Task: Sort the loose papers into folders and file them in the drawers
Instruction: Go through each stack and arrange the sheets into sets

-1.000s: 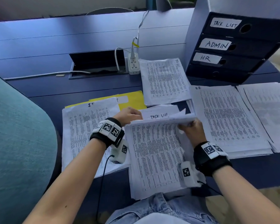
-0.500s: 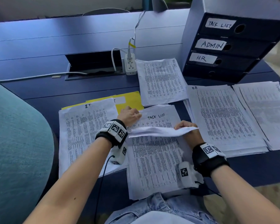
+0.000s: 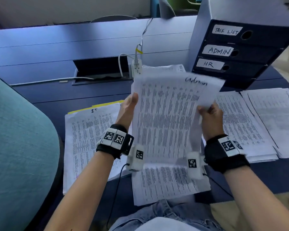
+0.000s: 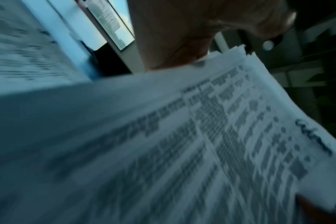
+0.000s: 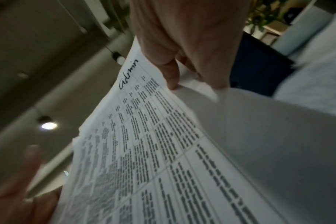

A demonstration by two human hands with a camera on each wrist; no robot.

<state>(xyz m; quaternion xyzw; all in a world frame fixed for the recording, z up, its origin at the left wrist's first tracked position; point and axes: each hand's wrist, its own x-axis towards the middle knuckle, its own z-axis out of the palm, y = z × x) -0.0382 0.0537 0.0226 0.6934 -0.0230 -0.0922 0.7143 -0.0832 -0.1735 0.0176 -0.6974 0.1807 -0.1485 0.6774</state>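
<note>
The sheaf (image 3: 167, 120) marked "Admin" is now lifted off the tabletop (image 3: 57, 47), where a moment ago it lay being leafed. Right hand (image 3: 210, 117) pinches its edge; left hand (image 3: 128, 107) steadies it, fingers straight. It likely belongs in the ADMIN drawer (image 3: 257, 55).

Head looks down; wrists closely share papers (image 3: 165, 117).
</note>
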